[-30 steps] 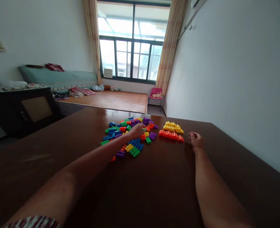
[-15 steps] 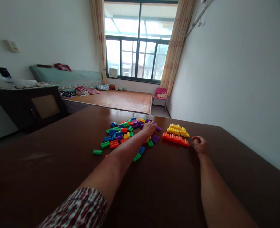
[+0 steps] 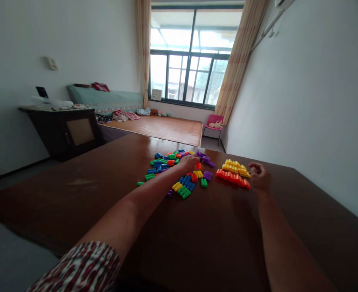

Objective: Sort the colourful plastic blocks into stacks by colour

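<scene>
My left hand (image 3: 189, 163) reaches into the far side of a pile of small plastic building blocks. Its fingers point down and close at an orange block (image 3: 198, 166), partly covered by the fingertips. Purple blocks (image 3: 207, 175) lie just right of that hand, and blue, green and yellow ones (image 3: 184, 186) lie under and in front of the forearm. My right hand (image 3: 260, 178) is held at the right, fingers loosely bent and apart, with no block visible in it. Beside it are joined yellow blocks (image 3: 236, 167) and a joined row of orange blocks (image 3: 232, 179).
The blocks lie on a glossy dark brown table (image 3: 215, 235). Beyond its far edge stand a bed with a mat (image 3: 166, 127), a pink chair (image 3: 213, 121) with a soft toy, and a dark cabinet (image 3: 60, 125). A white wall (image 3: 312, 101) runs along the right.
The view has swung left, so the scene sits further right. My left hand has shifted slightly within the pile, and an orange block now shows at its fingertips. My right hand stays beside the joined blocks.
</scene>
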Demonstrator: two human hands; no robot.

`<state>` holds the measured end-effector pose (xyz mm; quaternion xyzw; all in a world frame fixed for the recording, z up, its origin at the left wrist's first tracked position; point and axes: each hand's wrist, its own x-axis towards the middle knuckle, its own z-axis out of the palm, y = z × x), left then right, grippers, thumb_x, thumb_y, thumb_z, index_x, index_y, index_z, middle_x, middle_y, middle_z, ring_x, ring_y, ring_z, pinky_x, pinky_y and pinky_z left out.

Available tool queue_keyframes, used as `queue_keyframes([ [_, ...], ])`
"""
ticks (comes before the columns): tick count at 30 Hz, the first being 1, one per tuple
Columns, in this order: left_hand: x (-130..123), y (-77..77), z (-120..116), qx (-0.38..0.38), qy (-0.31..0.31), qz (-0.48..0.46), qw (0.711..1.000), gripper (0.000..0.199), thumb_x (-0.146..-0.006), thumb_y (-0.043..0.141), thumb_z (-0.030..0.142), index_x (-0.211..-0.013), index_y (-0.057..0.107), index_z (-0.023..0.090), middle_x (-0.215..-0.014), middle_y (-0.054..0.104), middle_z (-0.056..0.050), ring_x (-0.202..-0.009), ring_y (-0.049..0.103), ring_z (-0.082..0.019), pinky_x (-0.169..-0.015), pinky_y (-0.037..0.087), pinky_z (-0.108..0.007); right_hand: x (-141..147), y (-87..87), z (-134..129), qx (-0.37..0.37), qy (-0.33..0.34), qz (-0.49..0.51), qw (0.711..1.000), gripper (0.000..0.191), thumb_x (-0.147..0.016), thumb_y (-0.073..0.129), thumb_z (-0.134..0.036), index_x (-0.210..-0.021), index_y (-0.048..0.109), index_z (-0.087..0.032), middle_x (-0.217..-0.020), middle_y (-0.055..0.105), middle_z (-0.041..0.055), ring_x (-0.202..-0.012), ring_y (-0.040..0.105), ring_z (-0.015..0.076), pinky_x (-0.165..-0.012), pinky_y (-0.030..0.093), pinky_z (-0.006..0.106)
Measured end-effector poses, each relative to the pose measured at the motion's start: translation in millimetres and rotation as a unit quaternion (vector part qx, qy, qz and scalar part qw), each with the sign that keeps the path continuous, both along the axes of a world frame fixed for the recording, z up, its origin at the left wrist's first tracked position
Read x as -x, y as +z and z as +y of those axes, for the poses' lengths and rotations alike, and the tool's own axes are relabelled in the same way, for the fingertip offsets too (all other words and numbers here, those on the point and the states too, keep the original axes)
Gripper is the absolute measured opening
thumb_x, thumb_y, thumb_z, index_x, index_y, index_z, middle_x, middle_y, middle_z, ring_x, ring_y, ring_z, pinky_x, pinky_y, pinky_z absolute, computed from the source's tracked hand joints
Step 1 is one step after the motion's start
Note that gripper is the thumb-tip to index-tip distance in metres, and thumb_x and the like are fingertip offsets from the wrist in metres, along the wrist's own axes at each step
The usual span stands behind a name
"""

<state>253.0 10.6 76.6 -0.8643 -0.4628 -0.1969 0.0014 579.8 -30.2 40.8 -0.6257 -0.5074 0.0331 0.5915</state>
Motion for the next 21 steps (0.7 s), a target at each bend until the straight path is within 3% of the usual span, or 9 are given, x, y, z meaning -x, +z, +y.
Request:
queue_keyframes([
  [2,11,1.8,-9,-0.011,-0.028,-0.098,0.995,0.023,-0.080,0.060,0.016,-0.099,0.072,0.020,-0.103,0.067,-0.008,-0.086,0.064,-0.021,-0.076,0.050,-0.030,35,22.7,-7,0.025,0.120,0.007,0.992,0.035,-0.080,0.055,-0.040,-0.103,0.067,-0.016,-0.096,0.072,0.0104,-0.072,0.066,0.0192,-0.064,0.054,0.030],
  [5,23,-1.7,-30,-0.022,-0.092,-0.230,0.969,0.021,-0.080,0.060,0.019,-0.097,0.072,0.020,-0.099,0.067,-0.005,-0.088,0.063,-0.019,-0.078,0.051,-0.029,89,44.5,-19,0.093,0.329,-0.033,0.939,0.043,-0.079,0.062,-0.049,-0.110,0.066,-0.019,-0.097,0.072,0.0070,-0.080,0.067,0.0206,-0.069,0.057,0.033],
  [7,30,-6.8,-46,-0.037,-0.127,-0.261,0.956,0.019,-0.082,0.060,0.020,-0.097,0.072,0.021,-0.100,0.066,-0.005,-0.094,0.062,-0.018,-0.083,0.051,-0.029,120,48.0,-27,0.123,0.424,-0.071,0.894,0.045,-0.077,0.066,-0.049,-0.114,0.066,-0.022,-0.104,0.071,0.0050,-0.088,0.067,0.0215,-0.076,0.057,0.035],
  [9,34,-12.3,-60,-0.057,-0.141,-0.268,0.952,0.018,-0.085,0.059,0.023,-0.098,0.072,0.022,-0.101,0.065,-0.005,-0.097,0.061,-0.018,-0.086,0.050,-0.030,144,44.9,-33,0.135,0.472,-0.086,0.867,0.046,-0.076,0.069,-0.046,-0.117,0.065,-0.024,-0.108,0.070,0.0040,-0.094,0.067,0.0226,-0.081,0.057,0.037],
  [12,37,-19.0,-76,-0.073,-0.131,-0.267,0.952,0.021,-0.088,0.055,0.025,-0.102,0.071,0.023,-0.103,0.062,-0.006,-0.096,0.061,-0.017,-0.087,0.050,-0.030,165,38.0,-37,0.129,0.494,-0.091,0.855,0.045,-0.077,0.069,-0.044,-0.117,0.065,-0.023,-0.107,0.071,0.0040,-0.096,0.067,0.0234,-0.084,0.056,0.039],
  [15,36,-23.1,-83,-0.075,-0.111,-0.267,0.954,0.027,-0.087,0.057,0.024,-0.112,0.068,0.025,-0.110,0.061,-0.006,-0.103,0.060,-0.019,-0.090,0.050,-0.031,156,38.3,-31,0.120,0.479,-0.105,0.863,0.045,-0.075,0.071,-0.042,-0.115,0.065,-0.022,-0.111,0.069,0.0056,-0.097,0.067,0.0228,-0.085,0.056,0.039],
  [17,37,-24.8,-84,-0.078,-0.107,-0.263,0.956,0.035,-0.086,0.058,0.023,-0.120,0.063,0.027,-0.120,0.058,-0.006,-0.111,0.057,-0.020,-0.095,0.048,-0.032,126,41.3,-23,0.109,0.422,-0.107,0.893,0.048,-0.073,0.073,-0.039,-0.116,0.063,-0.022,-0.112,0.068,0.0066,-0.101,0.065,0.0226,-0.088,0.054,0.040],
  [21,44,-26.5,-82,-0.074,-0.112,-0.251,0.959,0.033,-0.087,0.055,0.019,-0.117,0.065,0.027,-0.123,0.058,-0.005,-0.117,0.055,-0.021,-0.101,0.046,-0.035,26,34.9,-10,0.142,0.247,-0.051,0.957,0.049,-0.066,0.077,-0.035,-0.109,0.064,-0.018,-0.105,0.070,0.0092,-0.097,0.066,0.0236,-0.092,0.052,0.043],
])
